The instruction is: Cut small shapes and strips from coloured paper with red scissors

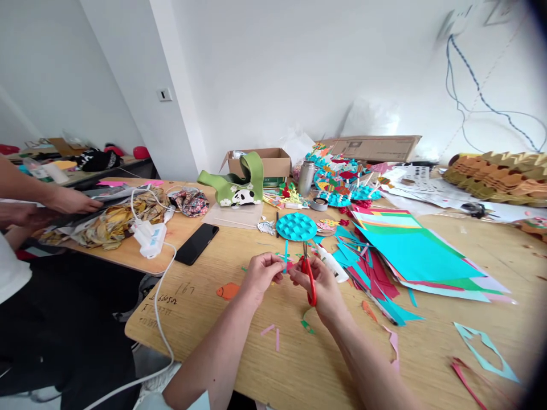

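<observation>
My left hand (261, 272) pinches a thin turquoise paper strip (286, 256) and holds it upright above the wooden table (299, 353). My right hand (321, 282) grips red-handled scissors (308, 272), blades pointing up beside the strip. Both hands meet just in front of a round turquoise folded paper disc (296, 226). Small pink and green paper scraps (273, 333) lie on the table below my hands.
A stack of coloured paper sheets (421, 256) lies to the right, a glue stick (333, 265) beside it. A black phone (196, 244), white charger and cable (149, 239), green panda bag (235, 185) and cardboard box (267, 162) sit behind. Another person's hands (64, 200) work at left.
</observation>
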`<state>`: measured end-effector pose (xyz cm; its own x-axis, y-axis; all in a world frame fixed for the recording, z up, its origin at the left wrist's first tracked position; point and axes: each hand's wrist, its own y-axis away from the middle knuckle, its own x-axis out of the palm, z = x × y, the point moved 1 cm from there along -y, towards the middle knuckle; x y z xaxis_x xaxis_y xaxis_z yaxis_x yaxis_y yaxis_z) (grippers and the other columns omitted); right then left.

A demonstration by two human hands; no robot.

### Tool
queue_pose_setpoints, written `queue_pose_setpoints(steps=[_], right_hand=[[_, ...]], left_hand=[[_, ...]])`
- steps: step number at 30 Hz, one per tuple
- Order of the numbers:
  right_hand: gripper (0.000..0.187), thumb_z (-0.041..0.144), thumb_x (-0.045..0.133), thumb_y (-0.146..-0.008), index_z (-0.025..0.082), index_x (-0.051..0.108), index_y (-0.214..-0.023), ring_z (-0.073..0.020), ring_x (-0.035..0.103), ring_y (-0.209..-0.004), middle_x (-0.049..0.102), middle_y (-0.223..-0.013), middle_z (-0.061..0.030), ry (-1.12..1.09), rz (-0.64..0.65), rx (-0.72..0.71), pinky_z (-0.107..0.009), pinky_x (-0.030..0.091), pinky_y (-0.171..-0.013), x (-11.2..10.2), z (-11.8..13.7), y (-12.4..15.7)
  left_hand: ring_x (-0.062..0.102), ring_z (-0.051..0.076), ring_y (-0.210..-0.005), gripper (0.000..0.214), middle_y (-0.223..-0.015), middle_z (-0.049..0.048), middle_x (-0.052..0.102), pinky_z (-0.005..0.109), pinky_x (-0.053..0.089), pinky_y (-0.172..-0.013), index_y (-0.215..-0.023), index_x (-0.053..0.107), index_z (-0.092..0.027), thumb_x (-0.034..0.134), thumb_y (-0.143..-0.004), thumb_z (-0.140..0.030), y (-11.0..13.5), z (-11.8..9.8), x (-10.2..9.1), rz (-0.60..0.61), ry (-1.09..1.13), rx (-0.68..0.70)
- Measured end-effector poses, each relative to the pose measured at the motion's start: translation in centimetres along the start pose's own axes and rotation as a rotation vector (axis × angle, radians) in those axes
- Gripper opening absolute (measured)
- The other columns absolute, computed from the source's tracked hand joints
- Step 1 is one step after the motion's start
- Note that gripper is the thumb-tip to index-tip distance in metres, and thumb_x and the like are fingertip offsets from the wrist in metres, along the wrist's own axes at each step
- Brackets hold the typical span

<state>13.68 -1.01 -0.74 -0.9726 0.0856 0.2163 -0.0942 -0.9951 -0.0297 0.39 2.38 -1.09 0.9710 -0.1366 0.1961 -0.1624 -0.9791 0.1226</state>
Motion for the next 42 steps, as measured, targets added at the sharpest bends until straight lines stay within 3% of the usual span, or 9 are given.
queue_pose_setpoints(steps=[8, 18, 24, 31, 38, 42], right_hand=[[0.046, 0.041, 0.083, -0.050, 0.018, 0.050, -0.073, -0.0146, 0.055, -0.061, 0.061, -0.070, -0.0011, 0.051, -0.057, -0.007, -0.028, 0.043, -0.057, 0.19, -0.80, -0.07], [0.045, 0.038, 0.082, -0.049, 0.018, 0.050, -0.072, -0.0141, 0.052, -0.061, 0.059, -0.069, -0.0001, 0.062, -0.062, 0.005, -0.027, 0.041, -0.057, 0.35, -0.58, 0.04], [0.040, 0.034, 0.080, -0.050, 0.019, 0.048, -0.070, -0.0133, 0.051, -0.059, 0.056, -0.066, 0.0015, 0.074, 0.001, 0.038, -0.025, 0.040, -0.054, 0.70, -0.15, 0.24], [0.037, 0.030, 0.077, -0.053, 0.019, 0.045, -0.069, -0.0111, 0.049, -0.056, 0.054, -0.061, 0.0040, 0.107, 0.096, 0.084, -0.023, 0.037, -0.051, 1.08, 0.06, 0.47], [0.037, 0.038, 0.076, -0.058, 0.018, 0.049, -0.073, -0.0139, 0.053, -0.059, 0.059, -0.065, 0.0003, 0.097, 0.062, 0.089, -0.027, 0.042, -0.054, 0.58, -0.48, 0.14], [0.042, 0.038, 0.080, -0.053, 0.019, 0.048, -0.072, -0.0134, 0.053, -0.059, 0.059, -0.068, 0.0003, 0.056, 0.059, 0.088, -0.026, 0.042, -0.053, 0.74, -0.81, 0.09]], left_hand=[[0.046, 0.008, -0.042, 0.013, -0.047, -0.0035, 0.053, 0.021, 0.034, -0.044, -0.061, 0.060, -0.015, 0.066, -0.060, -0.026, 0.11, 0.22, 0.54, -0.005, -0.037, 0.048], [0.047, 0.008, -0.043, 0.013, -0.049, -0.0027, 0.055, 0.022, 0.035, -0.044, -0.062, 0.060, -0.014, 0.066, -0.059, -0.025, 0.15, 0.34, 0.55, 0.024, -0.007, 0.006], [0.047, 0.008, -0.044, 0.016, -0.050, -0.0017, 0.056, 0.021, 0.035, -0.044, -0.061, 0.061, -0.014, 0.067, -0.059, -0.028, 0.17, -0.09, 0.36, 0.004, 0.059, -0.046], [0.048, 0.008, -0.043, 0.017, -0.047, -0.0014, 0.056, 0.022, 0.036, -0.046, -0.063, 0.062, -0.013, 0.070, -0.058, -0.026, -0.14, -0.16, -0.20, -0.041, 0.103, 0.005], [0.047, 0.008, -0.043, 0.016, -0.047, -0.0020, 0.055, 0.021, 0.037, -0.046, -0.062, 0.062, -0.014, 0.071, -0.059, -0.027, -0.13, -0.17, -0.34, -0.066, 0.138, 0.042], [0.048, 0.008, -0.044, 0.016, -0.046, -0.0021, 0.055, 0.021, 0.037, -0.046, -0.062, 0.062, -0.014, 0.071, -0.059, -0.028, -0.14, -0.15, -0.19, -0.077, 0.138, 0.042]])
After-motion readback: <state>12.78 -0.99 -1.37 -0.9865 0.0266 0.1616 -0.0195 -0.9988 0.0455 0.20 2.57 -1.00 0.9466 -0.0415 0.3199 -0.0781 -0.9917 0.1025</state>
